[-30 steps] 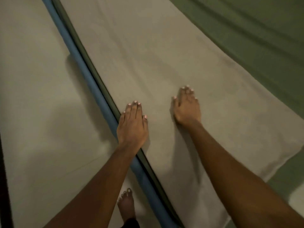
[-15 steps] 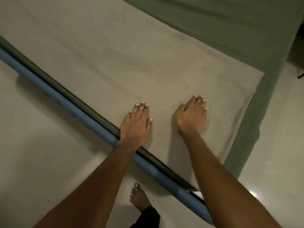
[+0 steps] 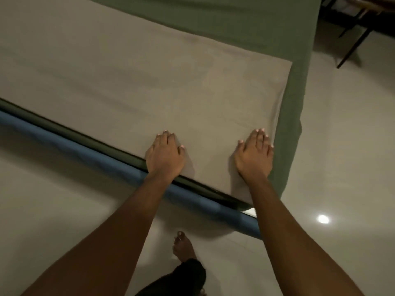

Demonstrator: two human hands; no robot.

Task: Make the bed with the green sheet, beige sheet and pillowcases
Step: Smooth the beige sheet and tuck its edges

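Pressing down flat on the beige sheet point(image 3: 149, 82), both hands have fingers straight and close together. Left hand point(image 3: 164, 155) is right at the bed's near edge, right hand point(image 3: 254, 155) by the sheet's end edge near the corner. The beige one lies over the green sheet point(image 3: 245, 22), which shows along the far side and drapes down the bed's end. Blue rail point(image 3: 85, 153) runs below the near edge, bare foot point(image 3: 183, 246) on the pale floor point(image 3: 342, 167).

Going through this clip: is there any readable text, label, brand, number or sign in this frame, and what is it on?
None can be read.
The beige sheet, green sheet, blue bed rail, floor and dark furniture leg show no print or tag. The frame is slightly blurred, so a tiny label could go unseen.
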